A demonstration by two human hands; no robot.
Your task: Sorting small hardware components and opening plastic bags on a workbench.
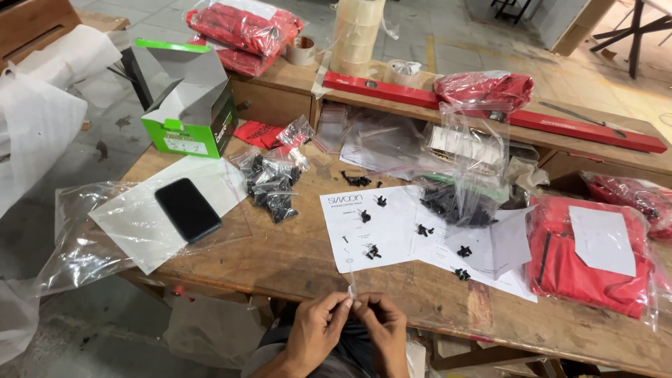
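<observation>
Both hands are meeting at the near edge of the tabletop (pixel 294 262), the left hand (pixel 316 329) and right hand (pixel 381 327) pinching a small clear bag (pixel 352 285) between closed fingertips. The bag is standing upright above them, equally close to each.

A small clear plastic bag (pixel 352 285), thin and nearly see-through, stands upright as a narrow strip, pinched at its lower end between the fingertips of the left hand (pixel 316 327) and the right hand (pixel 381 323). It sits just over the near edge of the wooden worktop (pixel 294 259), below the printed sheet.
</observation>
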